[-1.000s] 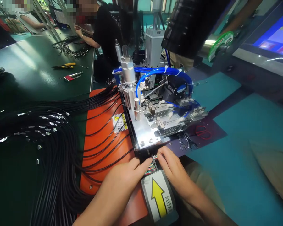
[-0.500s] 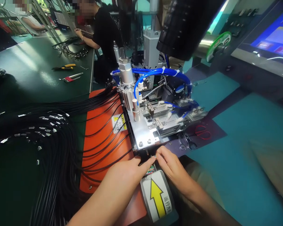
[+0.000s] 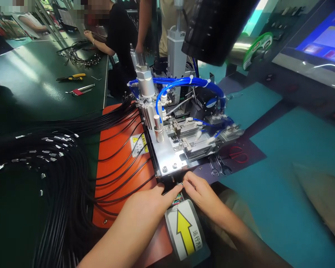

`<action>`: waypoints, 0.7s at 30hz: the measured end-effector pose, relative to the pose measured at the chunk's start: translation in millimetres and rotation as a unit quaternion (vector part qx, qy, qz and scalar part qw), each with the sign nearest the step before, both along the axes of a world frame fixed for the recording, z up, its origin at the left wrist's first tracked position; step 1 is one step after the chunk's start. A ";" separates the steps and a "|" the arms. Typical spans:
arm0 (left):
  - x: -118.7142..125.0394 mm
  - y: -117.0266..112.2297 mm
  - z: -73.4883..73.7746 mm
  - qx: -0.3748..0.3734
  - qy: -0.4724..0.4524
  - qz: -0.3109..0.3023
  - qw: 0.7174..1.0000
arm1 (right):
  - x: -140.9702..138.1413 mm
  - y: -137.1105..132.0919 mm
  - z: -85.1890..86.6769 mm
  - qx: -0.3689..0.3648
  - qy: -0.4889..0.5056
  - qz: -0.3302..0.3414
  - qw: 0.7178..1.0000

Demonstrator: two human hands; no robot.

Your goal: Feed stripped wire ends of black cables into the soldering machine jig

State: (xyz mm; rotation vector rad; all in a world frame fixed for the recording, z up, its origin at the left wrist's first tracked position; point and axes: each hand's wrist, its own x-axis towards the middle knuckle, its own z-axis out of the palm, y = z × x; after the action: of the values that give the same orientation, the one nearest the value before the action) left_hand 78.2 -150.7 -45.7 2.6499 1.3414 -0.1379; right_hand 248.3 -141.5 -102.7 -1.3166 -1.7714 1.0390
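My left hand (image 3: 149,199) reaches over the orange plate (image 3: 123,169) to the front edge of the machine (image 3: 167,160). Its fingers are closed, with one finger stretched toward my right hand (image 3: 197,189). My right hand is pinched beside it, and the fingertips of both nearly meet. Whatever lies between them is too small and hidden to name. Just below the fingertips, thin coloured wires (image 3: 177,200) show in a slot above a cover with a yellow arrow (image 3: 185,229). Several black cables (image 3: 128,175) run across the orange plate, passing partly under my left forearm.
A thick bundle of black cables (image 3: 64,186) with shiny ends lies left. Pliers (image 3: 75,77) are on the green table (image 3: 30,80). Wrenches (image 3: 219,166) and red-handled scissors (image 3: 238,154) lie right of the machine. A solder spool (image 3: 249,50) and a black cylinder (image 3: 212,31) hang above. Other people (image 3: 121,33) are behind.
The view has shifted slightly, so most things sit a little further left. Another person's arm and beige trousers have appeared behind the machine. Both my hands keep nearly the same pose.
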 end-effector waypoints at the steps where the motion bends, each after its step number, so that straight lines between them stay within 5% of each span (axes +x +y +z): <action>1: 0.5 0.8 1.7 -0.014 0.005 0.004 1.000 | 0.3 0.2 -1.4 0.000 0.008 0.006 1.000; 8: 8.8 9.5 16.5 -0.063 0.043 0.003 0.997 | -0.2 -3.2 -18.2 0.037 0.068 0.009 0.997; 13: 2.0 -2.2 11.0 -0.054 0.006 0.030 0.998 | -0.9 1.1 -13.8 -0.014 0.102 0.006 0.995; 21: -18.9 -20.1 -2.3 -0.073 -0.247 0.135 0.957 | 5.8 2.8 -8.5 -0.064 0.116 0.014 0.991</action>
State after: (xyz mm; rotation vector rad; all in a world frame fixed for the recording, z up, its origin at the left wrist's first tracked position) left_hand 59.3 -170.8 -47.9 2.1492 1.4229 0.4157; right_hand 254.0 -138.7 -111.2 -1.1951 -1.5764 1.2852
